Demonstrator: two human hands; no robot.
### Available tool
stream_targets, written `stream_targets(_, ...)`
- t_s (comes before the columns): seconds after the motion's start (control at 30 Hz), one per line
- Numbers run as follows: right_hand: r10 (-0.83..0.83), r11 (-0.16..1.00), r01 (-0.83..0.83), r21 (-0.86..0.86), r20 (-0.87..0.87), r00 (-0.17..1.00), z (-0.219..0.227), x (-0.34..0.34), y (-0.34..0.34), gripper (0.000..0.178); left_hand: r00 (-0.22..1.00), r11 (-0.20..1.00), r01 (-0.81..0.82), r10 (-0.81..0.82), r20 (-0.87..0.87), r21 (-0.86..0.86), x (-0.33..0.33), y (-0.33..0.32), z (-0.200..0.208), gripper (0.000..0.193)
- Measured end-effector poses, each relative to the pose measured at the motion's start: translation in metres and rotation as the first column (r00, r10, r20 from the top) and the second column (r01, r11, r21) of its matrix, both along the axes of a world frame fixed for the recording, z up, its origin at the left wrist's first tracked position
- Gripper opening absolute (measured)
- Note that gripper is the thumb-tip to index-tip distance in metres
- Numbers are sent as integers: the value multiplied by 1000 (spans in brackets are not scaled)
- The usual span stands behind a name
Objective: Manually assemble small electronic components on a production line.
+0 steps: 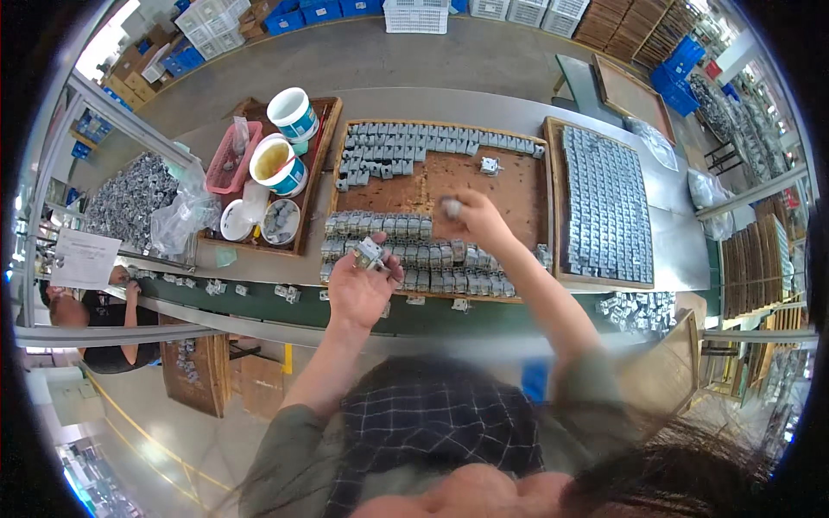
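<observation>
Palm up near the middle of the frame, the left hand has its fingers and thumb curled on a metal part, just in front of the tray's lower rows. That part sits tilted; it looks nearly as wide as long, so its long axis cannot be told. Right of it, the right hand pinches a blurred grey piece, thumb and fingertips together, over the bare board of the tray on the counter. Printed labels wrap the white buckets at upper left, and a white sheet at far left bears writing, mostly too small to read.
</observation>
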State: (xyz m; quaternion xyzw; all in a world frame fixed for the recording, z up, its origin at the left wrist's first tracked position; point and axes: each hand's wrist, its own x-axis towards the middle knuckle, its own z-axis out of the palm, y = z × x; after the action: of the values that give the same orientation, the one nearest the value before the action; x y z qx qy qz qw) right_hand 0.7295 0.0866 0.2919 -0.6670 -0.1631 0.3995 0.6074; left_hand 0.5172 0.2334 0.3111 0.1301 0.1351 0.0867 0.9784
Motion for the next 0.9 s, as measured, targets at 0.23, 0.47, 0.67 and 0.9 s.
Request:
stream_targets(0.23,-96,995,98,-15,116,989,-54,46,99,49,999,992,31,-30,11,-121,6,12,-2,54)
stream_targets(0.47,-116,944,233,-233,427,897,-44,26,122,56,998,998,68,-68,18,-12,8,17,-3,55)
stream_targets(0.67,-94,993,84,78,142,985,2,-18,61,29,999,964,-5,17,-43,264,0,21,-8,57)
stream_targets(0.9,38,970,-196,146,701,712,59,-75,2,25,995,846,93,-54,-89,525,14,3,3,58)
